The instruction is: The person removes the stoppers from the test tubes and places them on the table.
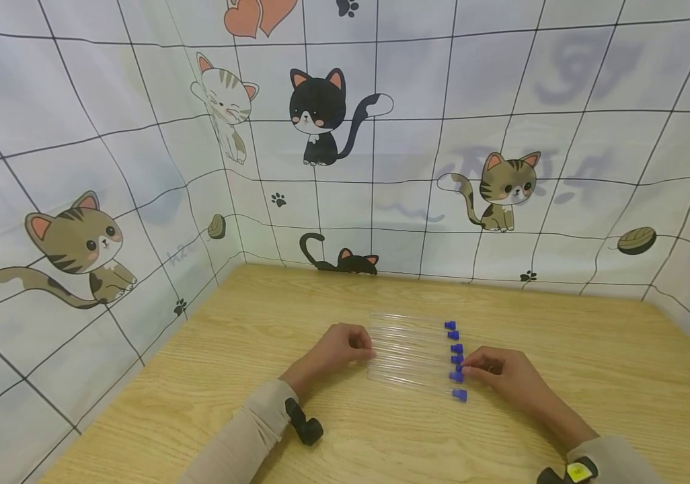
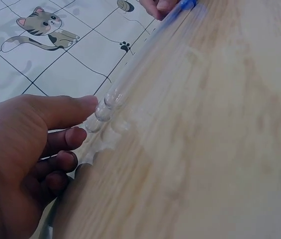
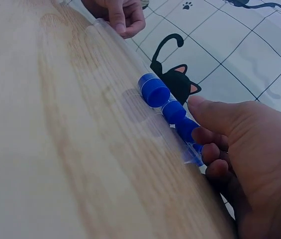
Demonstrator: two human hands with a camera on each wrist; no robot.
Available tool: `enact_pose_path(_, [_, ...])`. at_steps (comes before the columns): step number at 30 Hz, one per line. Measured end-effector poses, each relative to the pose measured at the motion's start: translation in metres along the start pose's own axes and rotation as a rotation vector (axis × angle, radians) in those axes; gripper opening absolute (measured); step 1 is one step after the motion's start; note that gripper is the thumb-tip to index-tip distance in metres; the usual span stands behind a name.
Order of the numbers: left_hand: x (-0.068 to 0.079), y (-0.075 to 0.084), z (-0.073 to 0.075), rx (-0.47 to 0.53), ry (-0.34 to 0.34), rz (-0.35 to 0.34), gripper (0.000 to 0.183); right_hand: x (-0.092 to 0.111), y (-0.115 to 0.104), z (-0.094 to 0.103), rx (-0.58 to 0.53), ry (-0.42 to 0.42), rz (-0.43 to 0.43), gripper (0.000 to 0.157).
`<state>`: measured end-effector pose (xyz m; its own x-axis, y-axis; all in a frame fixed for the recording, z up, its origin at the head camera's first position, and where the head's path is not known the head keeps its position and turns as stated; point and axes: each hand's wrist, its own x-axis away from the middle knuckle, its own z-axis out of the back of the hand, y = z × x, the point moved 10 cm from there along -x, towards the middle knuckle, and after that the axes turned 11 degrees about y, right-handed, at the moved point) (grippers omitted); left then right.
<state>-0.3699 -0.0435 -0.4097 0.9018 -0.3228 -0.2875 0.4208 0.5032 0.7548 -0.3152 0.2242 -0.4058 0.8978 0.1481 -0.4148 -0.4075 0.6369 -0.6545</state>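
Several clear test tubes (image 1: 408, 336) with blue caps (image 1: 459, 395) lie side by side on the wooden table. Their capped ends face right and their rounded ends face left. My left hand (image 1: 337, 351) is at the rounded ends, fingers loosely bent. In the left wrist view its thumb tip (image 2: 89, 103) is right at the tube ends (image 2: 102, 112). On the other side, my right hand (image 1: 508, 376) has its fingertips at the lower blue caps. The right wrist view shows bent fingers (image 3: 211, 152) against the caps (image 3: 173, 112), with the thumb apart from the fingers.
The light wooden table (image 1: 236, 309) reaches back to a white cloth wall (image 1: 405, 222) printed with grid lines and cartoon cats. Similar cloth stands along the left and right sides. Each wrist wears a black strap mount (image 1: 304, 423) over a beige sleeve (image 1: 242, 430).
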Motion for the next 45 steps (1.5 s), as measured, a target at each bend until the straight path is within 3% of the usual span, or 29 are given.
enact_pose_path(10, [0.001,-0.003,-0.001,-0.002,-0.064,0.008,0.006,0.003,-0.009,-0.001,-0.062,-0.013,0.065,0.005])
enact_pose_path(17, [0.002,-0.001,-0.003,0.035,-0.115,-0.002,0.005,0.002,-0.010,-0.002,-0.077,-0.017,0.107,0.008])
enact_pose_path(25, [0.005,0.001,-0.006,0.013,-0.182,-0.029,0.004,0.003,-0.014,-0.004,-0.061,-0.028,0.135,0.010])
enact_pose_path(34, [0.005,0.001,-0.008,0.000,-0.211,-0.040,0.005,0.007,-0.039,0.000,-0.057,-0.021,0.181,0.012])
enact_pose_path(45, [0.009,0.002,-0.011,0.003,-0.245,-0.047,0.006,0.005,-0.020,-0.006,-0.102,-0.039,0.219,0.014])
